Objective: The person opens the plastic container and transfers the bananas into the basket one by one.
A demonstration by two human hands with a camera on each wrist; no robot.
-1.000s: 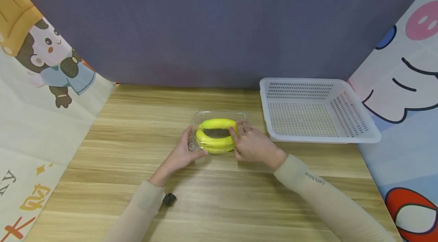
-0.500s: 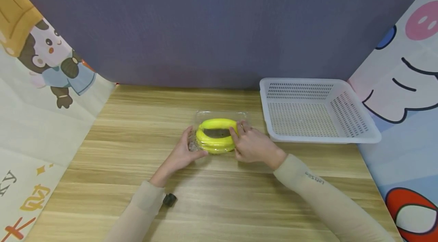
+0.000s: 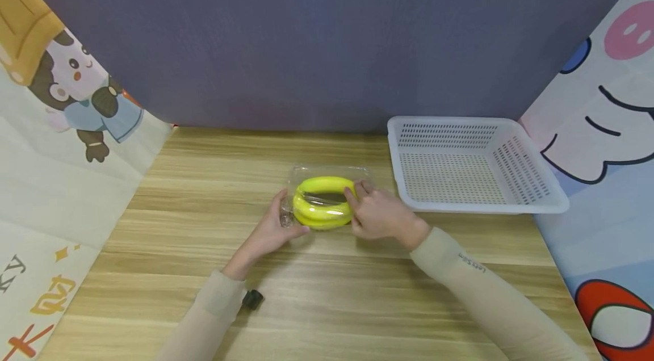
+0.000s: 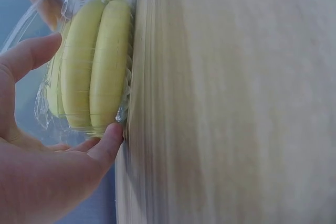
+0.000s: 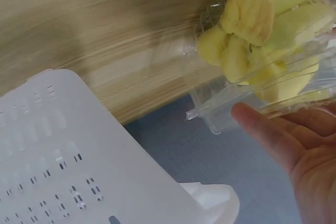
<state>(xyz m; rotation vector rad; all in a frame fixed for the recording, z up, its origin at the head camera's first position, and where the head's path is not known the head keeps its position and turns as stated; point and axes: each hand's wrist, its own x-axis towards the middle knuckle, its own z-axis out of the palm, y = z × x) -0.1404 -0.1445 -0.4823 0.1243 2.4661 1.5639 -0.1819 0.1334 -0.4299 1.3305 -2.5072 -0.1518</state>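
Observation:
A clear plastic clamshell box (image 3: 334, 170) with a bunch of yellow bananas (image 3: 322, 214) inside stands mid-table. My left hand (image 3: 275, 229) holds its left end, thumb at the front corner and fingers along the far side. In the left wrist view, that hand's thumb and fingers spread around the end of the box. My right hand (image 3: 380, 213) rests on the lid's right side with its fingertips. Seen from the right wrist, banana stems (image 5: 236, 51) face the near end, and the lid edge (image 5: 215, 124) lies by a fingertip. Whether the lid is latched cannot be told.
A white perforated plastic basket (image 3: 460, 179) stands at the back right of the wooden table (image 3: 327, 304), close to the right hand. A dark blue-grey panel (image 3: 286, 49) rises behind. A small black object (image 3: 252, 299) shows beside the left sleeve.
My right fingers have shifted very slightly right on the lid. Reflections over the bananas have changed, with a bright streak now across the front one. The left hand and basket look unmoved.

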